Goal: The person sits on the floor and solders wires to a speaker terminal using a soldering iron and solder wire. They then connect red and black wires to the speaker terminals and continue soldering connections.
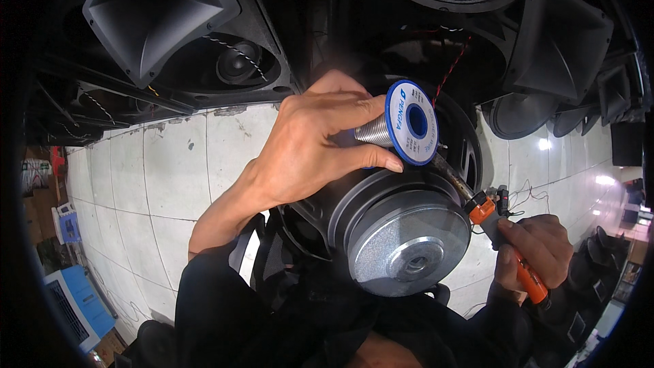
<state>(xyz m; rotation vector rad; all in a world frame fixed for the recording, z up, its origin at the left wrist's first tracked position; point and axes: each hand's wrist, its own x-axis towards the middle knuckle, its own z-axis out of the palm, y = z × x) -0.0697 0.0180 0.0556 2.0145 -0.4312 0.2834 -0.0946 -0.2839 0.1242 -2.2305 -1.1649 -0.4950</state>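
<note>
My left hand (310,140) is closed round a spool of solder wire (413,123) with blue-rimmed, white-labelled flanges. In my right hand (538,252) is a soldering iron (485,212) with an orange and black handle. Its metal shaft points up and left, and the tip is hidden or nearly so behind the spool's edge. Beneath both hands lies a large loudspeaker driver (409,242), its round silver magnet facing up and its black frame (470,136) showing behind the spool. A little haze hangs beyond my left hand.
Speaker cabinets with a square horn (163,10) at the left and another horn (562,37) at the right stand ahead. A twisted red-black wire (451,71) hangs behind the spool. White floor tiles (177,157) spread around. A blue-white box-shaped appliance (78,303) stands at lower left.
</note>
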